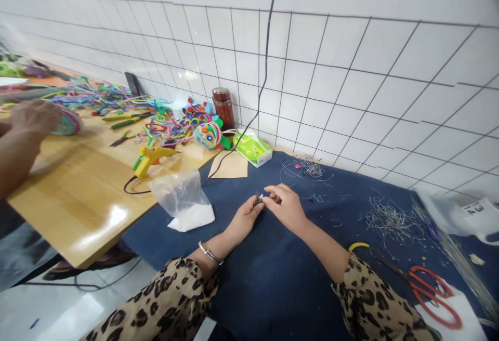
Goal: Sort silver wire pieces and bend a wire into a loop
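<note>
Our grip is closed, left hand (244,220) and right hand (287,207) both pinching one small dark piece (259,198) just above the blue-clothed counter (273,284), wire scraps (385,221) lying near.

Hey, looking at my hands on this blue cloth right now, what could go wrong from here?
The small piece pinched between left hand and right hand could slip and vanish among the wire scraps on the blue cloth. Those scraps might prick bare skin. The red-handled scissors lie near the right sleeve, which could snag them.
</note>
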`<action>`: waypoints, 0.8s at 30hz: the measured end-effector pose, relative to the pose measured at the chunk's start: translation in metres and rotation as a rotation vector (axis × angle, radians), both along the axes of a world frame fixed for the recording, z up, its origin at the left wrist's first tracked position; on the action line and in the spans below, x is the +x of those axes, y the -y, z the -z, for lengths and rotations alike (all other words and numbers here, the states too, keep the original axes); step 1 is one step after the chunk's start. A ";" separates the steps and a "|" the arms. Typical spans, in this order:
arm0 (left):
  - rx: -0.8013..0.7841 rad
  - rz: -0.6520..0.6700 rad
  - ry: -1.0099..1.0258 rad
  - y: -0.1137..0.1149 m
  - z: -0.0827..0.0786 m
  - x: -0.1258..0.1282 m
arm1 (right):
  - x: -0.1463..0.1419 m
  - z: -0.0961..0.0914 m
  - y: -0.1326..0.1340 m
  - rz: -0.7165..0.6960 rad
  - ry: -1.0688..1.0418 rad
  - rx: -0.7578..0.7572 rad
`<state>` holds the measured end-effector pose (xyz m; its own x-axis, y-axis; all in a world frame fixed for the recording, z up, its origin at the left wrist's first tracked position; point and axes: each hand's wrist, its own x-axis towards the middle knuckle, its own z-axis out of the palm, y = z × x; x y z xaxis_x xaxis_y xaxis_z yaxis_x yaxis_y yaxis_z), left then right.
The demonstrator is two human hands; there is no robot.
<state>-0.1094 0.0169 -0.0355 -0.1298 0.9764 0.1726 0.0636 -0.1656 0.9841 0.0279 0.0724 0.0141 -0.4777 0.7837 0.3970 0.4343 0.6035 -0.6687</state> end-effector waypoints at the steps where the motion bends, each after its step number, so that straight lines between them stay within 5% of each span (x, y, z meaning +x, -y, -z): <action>1: 0.004 0.003 -0.004 0.000 0.000 0.000 | -0.003 0.000 -0.001 -0.026 -0.022 -0.023; 14: 0.023 0.050 -0.072 0.002 -0.007 -0.002 | 0.003 -0.030 -0.009 -0.043 -0.374 -0.295; 24: 0.037 0.060 -0.123 0.002 -0.008 -0.001 | 0.020 -0.009 -0.024 -0.012 -0.347 -0.366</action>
